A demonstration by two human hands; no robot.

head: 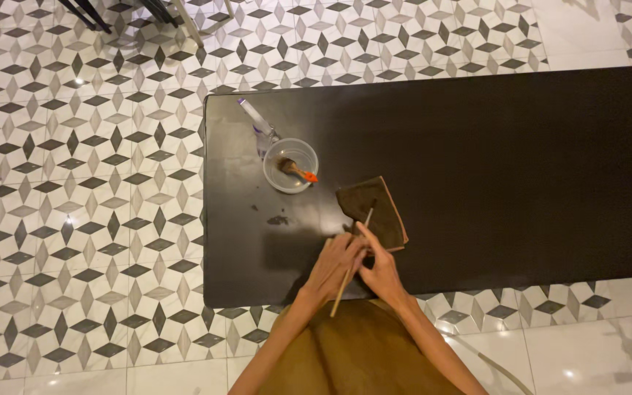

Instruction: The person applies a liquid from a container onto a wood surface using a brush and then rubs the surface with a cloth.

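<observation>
My left hand (334, 265) and my right hand (382, 271) meet at the near edge of a long black table (521, 168). Both close around a thin wooden stick (350, 265) that runs from near my lap up toward a folded dark brown cloth (373, 212). The stick's far tip lies over the cloth. My right fingers touch the cloth's near edge. Beyond the cloth stands a clear round bowl (290, 165) with a small brush with an orange handle (299, 172) resting in it.
A clear bottle (259, 123) lies beside the bowl near the table's left end. A small dark smear (278, 219) marks the tabletop. Patterned tile floor (82, 205) surrounds the table; dark chair legs (85, 13) show at top left.
</observation>
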